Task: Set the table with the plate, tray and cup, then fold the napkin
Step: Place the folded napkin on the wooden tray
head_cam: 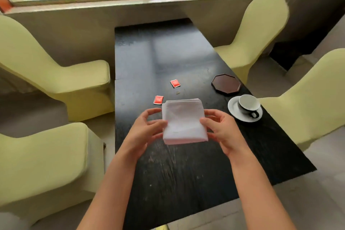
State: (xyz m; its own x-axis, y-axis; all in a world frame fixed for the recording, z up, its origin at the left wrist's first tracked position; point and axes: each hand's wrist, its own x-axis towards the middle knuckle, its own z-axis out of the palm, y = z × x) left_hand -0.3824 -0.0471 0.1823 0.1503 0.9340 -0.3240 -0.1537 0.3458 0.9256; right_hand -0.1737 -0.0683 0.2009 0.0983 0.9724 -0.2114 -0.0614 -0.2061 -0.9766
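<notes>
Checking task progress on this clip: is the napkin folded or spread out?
Folded. The napkin is a compact square with stacked layers along its far edge, held between the left hand and right hand.

A: Between your fingers (pixel 205 121): napkin (pixel 183 121), soft matt white cloth. Beneath them?

B: Table (pixel 186 173), dark wood, scuffed grain, dull sheen. Right of your fingers, glossy ceramic cup (pixel 249 105) and saucer (pixel 235 113).

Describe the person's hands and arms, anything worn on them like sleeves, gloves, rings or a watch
Both forearms are bare, with no sleeves in view. The left hand and right hand wear no gloves, and no watch, bracelet or ring shows on either. Fingernails look short and unpainted.
</notes>
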